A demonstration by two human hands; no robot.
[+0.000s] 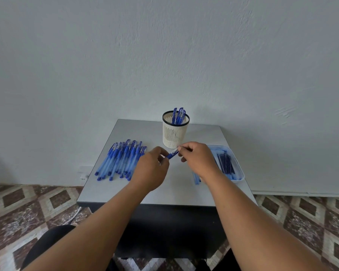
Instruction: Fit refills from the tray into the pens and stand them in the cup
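Just before the cup (175, 132), both hands pinch one pen (172, 154): left hand (152, 169) on its lower end, right hand (199, 160) on its upper tip. Its length slants up toward the cup, nearer the right hand.

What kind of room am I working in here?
Probably a plain room in a home: a small grey table pushed against a bare white wall, and a patterned tiled floor. No shop or office fittings show.

I see the cup (176, 132) at the table's (200, 137) back middle. Pens (120, 159) lie left, tray (238, 169) right. My hands (152, 169) meet before the cup.
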